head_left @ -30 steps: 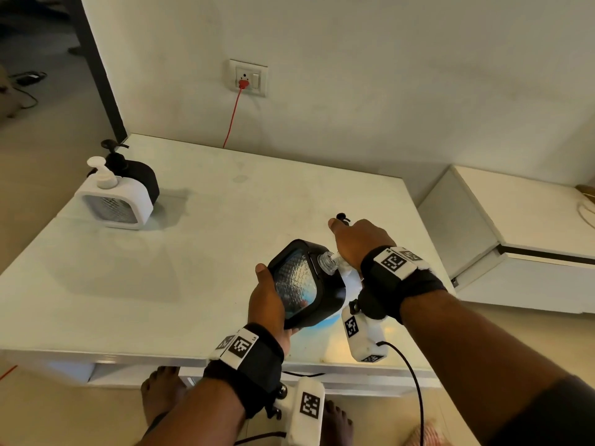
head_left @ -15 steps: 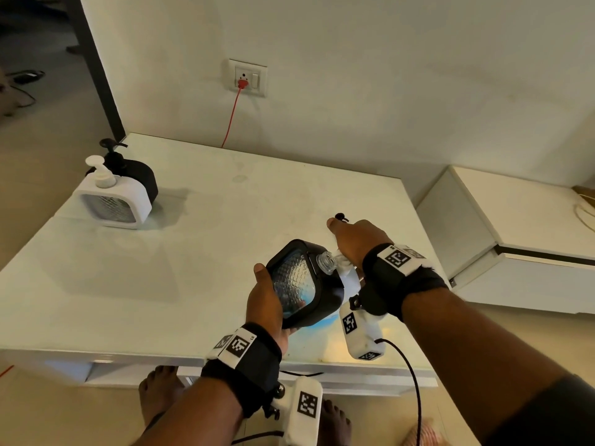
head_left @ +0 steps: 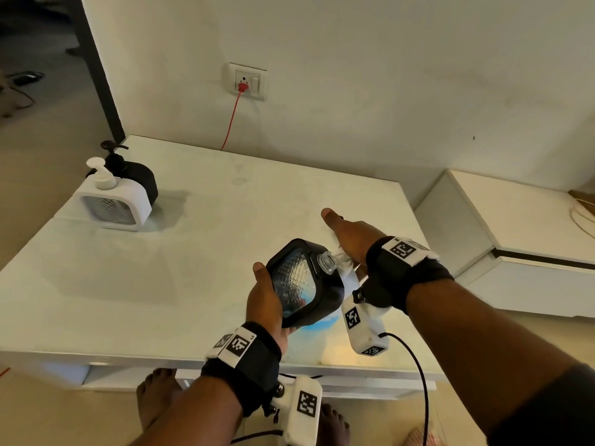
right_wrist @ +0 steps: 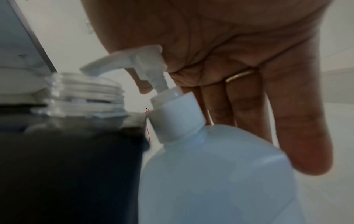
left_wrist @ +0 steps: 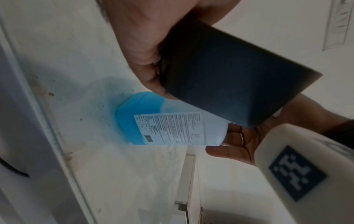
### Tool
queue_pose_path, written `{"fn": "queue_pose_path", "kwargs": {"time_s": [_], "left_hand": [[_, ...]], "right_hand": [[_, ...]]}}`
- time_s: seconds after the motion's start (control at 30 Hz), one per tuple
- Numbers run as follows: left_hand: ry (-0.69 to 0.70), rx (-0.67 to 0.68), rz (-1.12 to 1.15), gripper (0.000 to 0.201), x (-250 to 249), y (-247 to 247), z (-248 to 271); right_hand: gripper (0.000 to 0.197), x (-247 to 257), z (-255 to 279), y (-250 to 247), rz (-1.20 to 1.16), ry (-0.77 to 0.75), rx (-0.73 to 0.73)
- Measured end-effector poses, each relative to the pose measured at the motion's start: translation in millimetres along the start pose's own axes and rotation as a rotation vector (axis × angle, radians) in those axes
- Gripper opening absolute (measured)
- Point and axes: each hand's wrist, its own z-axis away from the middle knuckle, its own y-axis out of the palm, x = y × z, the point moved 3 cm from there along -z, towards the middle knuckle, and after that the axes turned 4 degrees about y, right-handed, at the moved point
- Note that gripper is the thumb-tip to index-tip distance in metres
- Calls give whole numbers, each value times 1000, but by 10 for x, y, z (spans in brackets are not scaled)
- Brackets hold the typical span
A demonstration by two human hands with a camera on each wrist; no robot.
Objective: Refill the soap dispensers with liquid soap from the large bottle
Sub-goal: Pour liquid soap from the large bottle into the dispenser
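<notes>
My left hand (head_left: 264, 297) grips a black soap dispenser (head_left: 299, 281) and holds it tilted above the table's near edge. Its clear threaded neck (head_left: 327, 262) is uncapped. The neck sits right under the white pump spout (right_wrist: 130, 60) of the large bottle (right_wrist: 210, 174). That bottle stands just behind the dispenser, with blue soap low in it (left_wrist: 134, 115). My right hand (head_left: 354, 235) lies palm down on the pump head, fingers straight (right_wrist: 296, 136). From the left wrist, the dispenser's dark base (left_wrist: 235, 84) hides most of the bottle.
A white dispenser (head_left: 112, 204) and a second black one (head_left: 135, 175), both with pumps on, stand at the far left of the white table (head_left: 161, 284). A low white cabinet (head_left: 515, 220) is to the right. A red cable (head_left: 231, 120) hangs from the wall socket.
Both hands, the tilted dispenser and the bottle stay almost where they were. My right fingers reach slightly further forward over the pump.
</notes>
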Motion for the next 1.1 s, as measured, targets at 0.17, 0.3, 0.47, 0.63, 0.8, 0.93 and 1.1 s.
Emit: {"fn": "queue_pose_path", "kwargs": {"time_s": [0.17,0.3,0.47,0.63,0.8,0.93,1.1], "left_hand": [[8,8,16,58,-2,-9,11],[0,2,9,66,21,-20,27],[6,1,-2,63,6,-19,30],[18,18,3,57,-27,-9,29],[12,20,3,55,-11,-17,19],[16,19,8,51,15,-23,5],[18,7,-16,53,34,-23,10]], "right_hand": [[70,-38,-52,32,38,37,-85],[51,-78,-6,-10,60,30,-128],[67,-65,10,7,64,21,-118],[104,8,-28,43,-70,12,92],[96,0,4,34,-79,19,75],[74,-15,35,38,-64,8,30],[45,-29,60,46,31,14,-2]]}}
